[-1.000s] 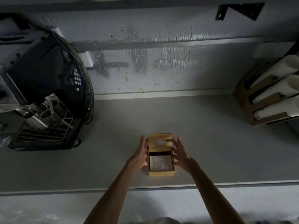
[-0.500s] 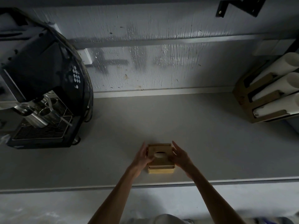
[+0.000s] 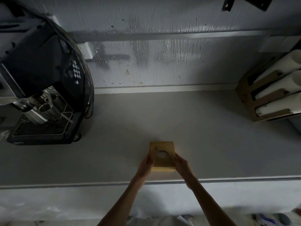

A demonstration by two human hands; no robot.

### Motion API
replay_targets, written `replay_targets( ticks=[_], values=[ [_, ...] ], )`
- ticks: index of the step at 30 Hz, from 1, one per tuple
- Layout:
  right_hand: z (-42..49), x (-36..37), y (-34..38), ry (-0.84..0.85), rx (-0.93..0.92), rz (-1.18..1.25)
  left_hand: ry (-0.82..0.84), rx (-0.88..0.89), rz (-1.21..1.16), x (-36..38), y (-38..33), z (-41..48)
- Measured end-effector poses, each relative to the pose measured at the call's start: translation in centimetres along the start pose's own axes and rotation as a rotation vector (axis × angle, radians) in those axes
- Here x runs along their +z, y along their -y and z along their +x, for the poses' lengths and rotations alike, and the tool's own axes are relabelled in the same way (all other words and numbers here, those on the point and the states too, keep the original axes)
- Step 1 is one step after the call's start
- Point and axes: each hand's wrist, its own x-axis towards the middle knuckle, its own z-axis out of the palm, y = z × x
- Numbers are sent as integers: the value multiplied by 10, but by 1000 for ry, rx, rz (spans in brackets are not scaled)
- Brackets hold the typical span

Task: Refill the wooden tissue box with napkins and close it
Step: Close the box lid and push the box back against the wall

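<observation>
The wooden tissue box stands on the grey counter near its front edge, its lid down flat. White napkin shows through the oval hole in the lid. My left hand grips the box's near left side, fingers curled over the lid's edge. My right hand grips the near right side in the same way. Both forearms reach in from below.
A black espresso machine with a metal drip grate fills the left of the counter. At the right, a cardboard holder carries stacked white cup sleeves. A textured wall runs along the back.
The lid, standing upright a second ago with the napkins showing inside, has swung down flat onto the box. Both hands moved from beside the box onto its near corners.
</observation>
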Motion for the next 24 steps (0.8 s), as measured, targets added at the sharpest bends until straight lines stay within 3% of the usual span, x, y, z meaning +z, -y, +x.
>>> replay_targets(
  ticks=[6,10,14,24],
  values=[
    [-8,-20,1,-61,-43,-69,82,7,73,25,-12,5],
    [7,-72,3,-165,-43,-32,153,90,159,78,-31,29],
    [19,-116,4,-286,-29,-8,186,60,226,131,-36,51],
    [107,-162,9,-322,21,87,6,92,282,191,-66,117]
  ],
)
